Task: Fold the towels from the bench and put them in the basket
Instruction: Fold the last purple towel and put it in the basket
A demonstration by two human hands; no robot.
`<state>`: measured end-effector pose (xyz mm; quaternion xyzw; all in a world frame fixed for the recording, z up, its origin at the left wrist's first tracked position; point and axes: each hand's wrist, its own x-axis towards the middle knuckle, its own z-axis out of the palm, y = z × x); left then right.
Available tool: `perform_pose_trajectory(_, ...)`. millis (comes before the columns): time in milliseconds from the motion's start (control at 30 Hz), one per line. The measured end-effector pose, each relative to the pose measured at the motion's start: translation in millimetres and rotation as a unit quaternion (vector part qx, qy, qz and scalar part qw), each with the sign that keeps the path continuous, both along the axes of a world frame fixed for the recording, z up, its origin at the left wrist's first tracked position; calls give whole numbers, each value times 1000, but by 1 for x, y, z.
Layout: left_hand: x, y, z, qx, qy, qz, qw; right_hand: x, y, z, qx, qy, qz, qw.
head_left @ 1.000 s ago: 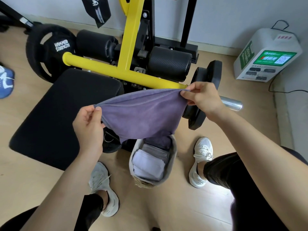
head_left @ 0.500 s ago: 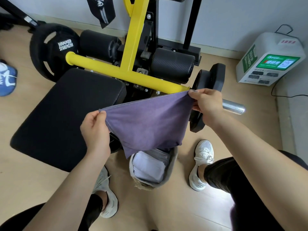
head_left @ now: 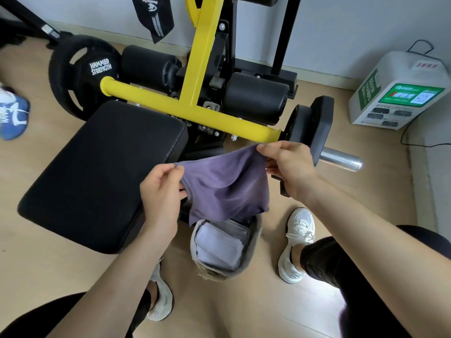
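The purple towel (head_left: pixel 227 186) hides the far end of the basket (head_left: pixel 252 242)

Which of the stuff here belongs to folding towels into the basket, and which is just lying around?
Job: purple towel, pinched by left hand and right hand; basket; folded towels inside it; bench.
Lying about: weight plate, blue shoe, white box.

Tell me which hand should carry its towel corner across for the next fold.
Probably the right hand: it pinches the higher corner of the sagging towel. The left hand pinches lower, nearer the basket, a steady anchor.
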<state>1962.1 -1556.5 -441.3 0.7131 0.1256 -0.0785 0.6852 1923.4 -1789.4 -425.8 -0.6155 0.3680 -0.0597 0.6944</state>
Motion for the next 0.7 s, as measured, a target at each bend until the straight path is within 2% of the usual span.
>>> perform_pose_trajectory(200,-15,-10,-9,32,-54,-120,991,-7,33,0,15,-48,99,994)
perform_pose_trajectory(500,-25,-16,-2,49,-106,-160,980,-19,55,-12,-11,-86,195,977)
perform_pose_trajectory(700,-24,-12,1,31,-95,-161,982,-22,57,-15,-69,-129,265,953)
